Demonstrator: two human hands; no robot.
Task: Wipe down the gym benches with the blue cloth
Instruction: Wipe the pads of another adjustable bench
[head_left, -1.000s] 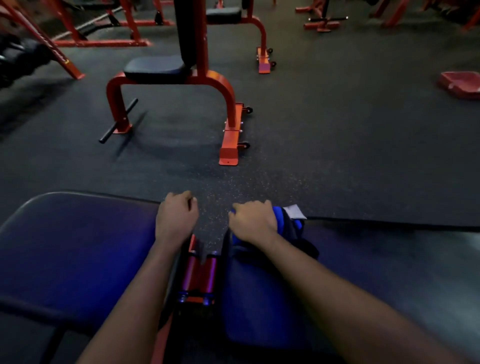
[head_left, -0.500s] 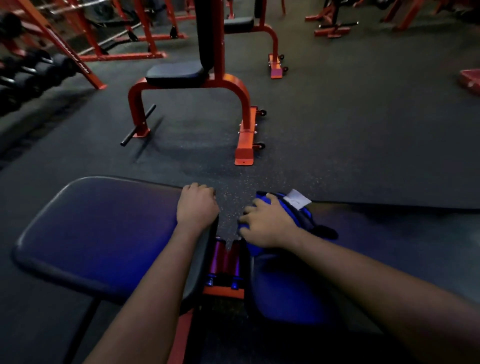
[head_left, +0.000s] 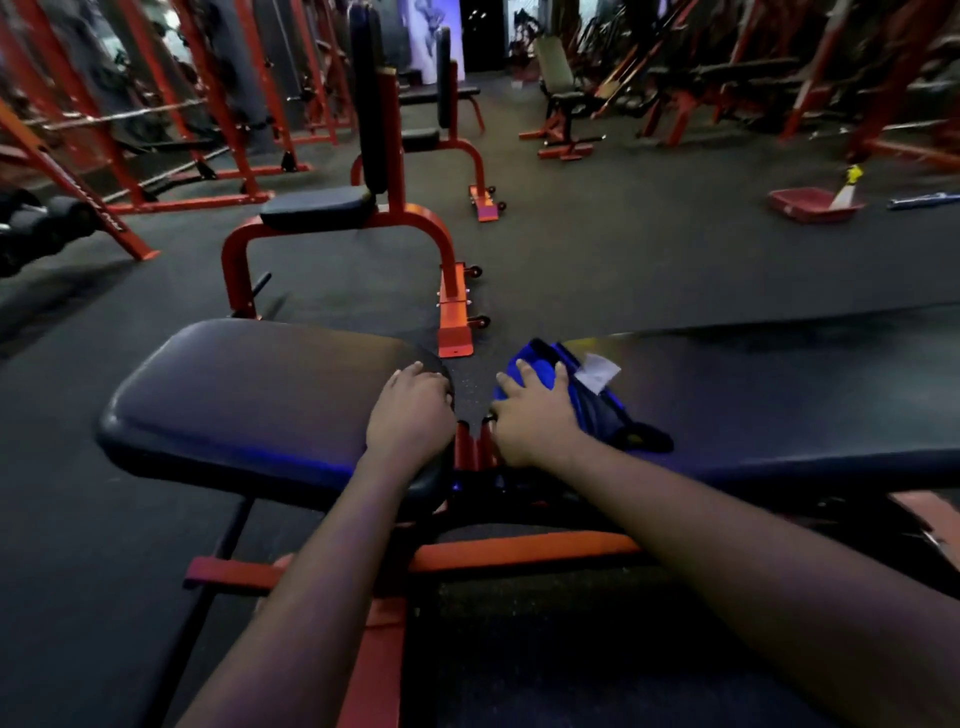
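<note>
A black padded bench runs across in front of me, with a seat pad (head_left: 249, 395) on the left and a long back pad (head_left: 779, 395) on the right, on an orange frame (head_left: 519, 556). My left hand (head_left: 410, 415) grips the right end of the seat pad. My right hand (head_left: 535, 415) presses flat on the blue cloth (head_left: 576, 389) at the left end of the back pad. The cloth has a white tag and is bunched under my fingers.
A second bench (head_left: 322, 208) with an upright back and orange frame stands just beyond on the dark rubber floor. Orange racks (head_left: 156, 130) line the left, more benches (head_left: 566, 104) the back. A red tray (head_left: 810, 205) lies on the floor at right.
The view has risen and pulled back, showing more of the gym. Both hands stay at the gap between the pads; my right hand's fingers have spread flatter over the cloth.
</note>
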